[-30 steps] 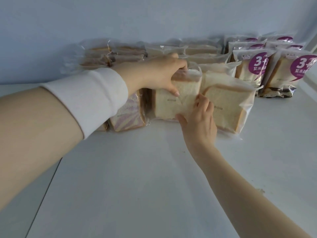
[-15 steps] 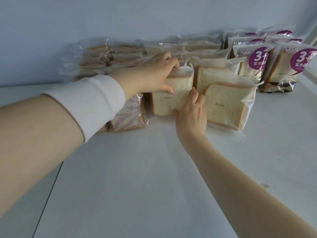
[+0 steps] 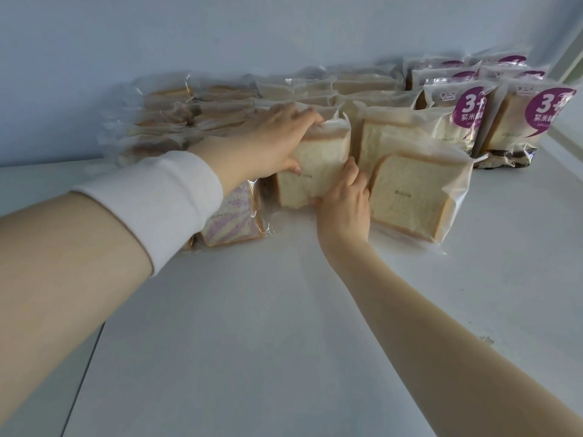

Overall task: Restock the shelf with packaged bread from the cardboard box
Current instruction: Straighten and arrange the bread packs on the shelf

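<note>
1. My left hand (image 3: 271, 143) grips the top of the white bread pack (image 3: 315, 175), my right hand (image 3: 344, 203) its lower right edge; it stands on the shelf (image 3: 284, 310).
2. Squeezing could dent the slices or topple the leaning pack (image 3: 416, 197) alongside.
3. Rear rows (image 3: 315, 89) blur together; the cardboard box is out of view.

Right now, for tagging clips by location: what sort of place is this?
Probably a shop shelf: rows of bagged sliced bread, purple-labelled packs at right, left hand and right hand gripping one bread pack.
</note>
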A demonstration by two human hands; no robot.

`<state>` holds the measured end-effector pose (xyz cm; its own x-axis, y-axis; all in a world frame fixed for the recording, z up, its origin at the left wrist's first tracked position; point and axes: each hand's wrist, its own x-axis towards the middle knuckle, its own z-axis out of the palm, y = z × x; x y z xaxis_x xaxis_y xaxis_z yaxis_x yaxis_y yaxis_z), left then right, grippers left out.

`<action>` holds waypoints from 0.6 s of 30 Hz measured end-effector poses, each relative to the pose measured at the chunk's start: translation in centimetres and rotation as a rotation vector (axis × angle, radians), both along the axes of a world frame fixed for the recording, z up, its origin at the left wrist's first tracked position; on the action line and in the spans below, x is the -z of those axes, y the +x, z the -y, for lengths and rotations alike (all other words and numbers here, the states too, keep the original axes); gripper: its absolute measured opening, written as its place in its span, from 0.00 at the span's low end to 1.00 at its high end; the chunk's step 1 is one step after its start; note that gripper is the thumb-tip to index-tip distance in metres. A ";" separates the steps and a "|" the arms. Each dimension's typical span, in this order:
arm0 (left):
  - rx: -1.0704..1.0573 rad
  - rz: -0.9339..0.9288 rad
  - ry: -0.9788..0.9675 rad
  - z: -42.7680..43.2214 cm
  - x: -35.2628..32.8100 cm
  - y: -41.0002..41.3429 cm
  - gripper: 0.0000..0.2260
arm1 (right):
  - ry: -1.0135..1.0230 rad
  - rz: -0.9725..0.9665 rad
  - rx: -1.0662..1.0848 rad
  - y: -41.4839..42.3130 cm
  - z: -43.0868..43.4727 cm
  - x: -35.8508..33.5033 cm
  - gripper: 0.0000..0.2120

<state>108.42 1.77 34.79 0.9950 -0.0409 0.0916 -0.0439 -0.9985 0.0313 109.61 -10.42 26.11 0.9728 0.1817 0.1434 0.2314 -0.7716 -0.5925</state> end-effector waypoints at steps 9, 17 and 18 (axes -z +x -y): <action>-0.021 0.014 0.114 0.6 -0.4 0.1 0.36 | -0.053 -0.042 -0.088 -0.1 0.7 -1.4 0.34; -0.061 0.036 0.134 2.5 -0.8 -0.7 0.38 | 0.182 0.241 -0.111 -1.7 12.9 -4.6 0.32; -0.044 0.078 0.126 3.2 -1.0 -0.5 0.38 | 0.190 0.183 -0.062 -0.8 14.4 -4.2 0.35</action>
<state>107.92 -1.46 35.83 0.9861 -0.0130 0.1658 0.0030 -0.9954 -0.0962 108.80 -24.79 30.30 0.9153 0.1935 0.3533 0.3917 -0.6317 -0.6690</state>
